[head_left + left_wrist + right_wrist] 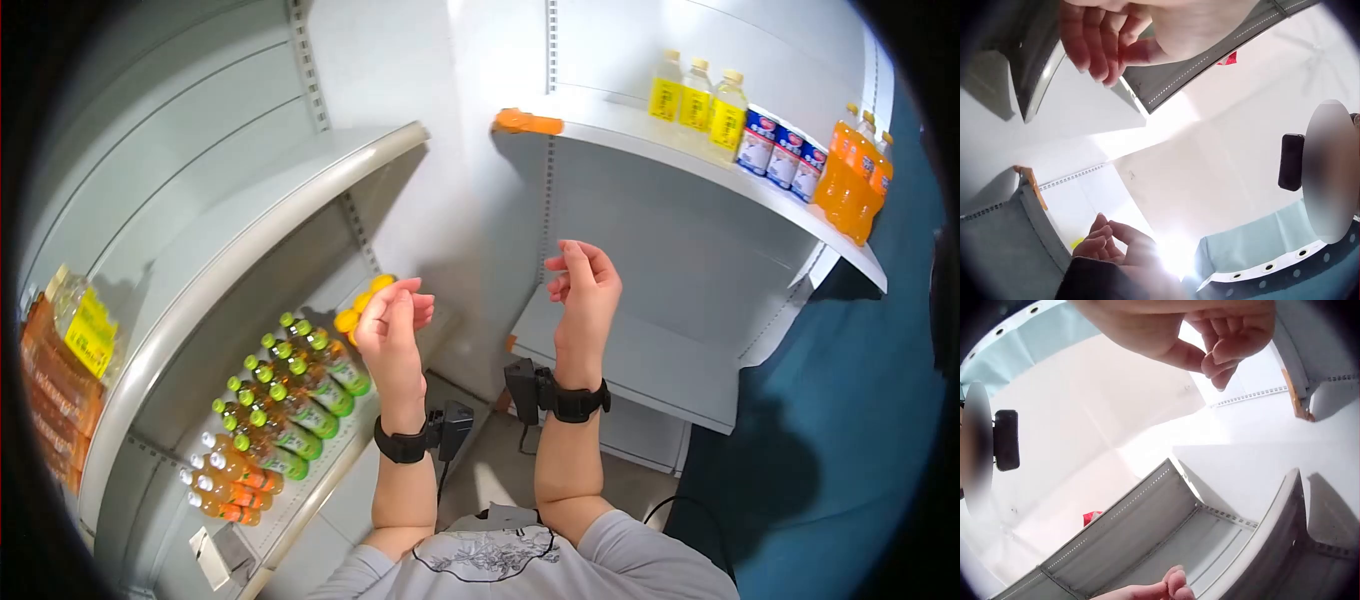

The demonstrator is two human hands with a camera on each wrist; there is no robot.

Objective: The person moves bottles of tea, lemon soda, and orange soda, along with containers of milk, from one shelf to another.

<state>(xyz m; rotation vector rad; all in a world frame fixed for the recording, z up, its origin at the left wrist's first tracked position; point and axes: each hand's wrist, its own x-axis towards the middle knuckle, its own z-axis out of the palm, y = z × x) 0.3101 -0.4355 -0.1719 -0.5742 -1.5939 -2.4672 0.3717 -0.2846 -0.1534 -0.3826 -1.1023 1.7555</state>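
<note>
Head view, hands (392,335) (586,310) released (fingers loosely bent), open room between them, curved shelf edges (220,243) (640,147) beyond.

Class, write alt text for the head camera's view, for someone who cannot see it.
A person's left hand and right hand hover empty between shelves. Green-capped bottles stand lower left; yellow-labelled bottles, cans and orange drinks upper right.
</note>
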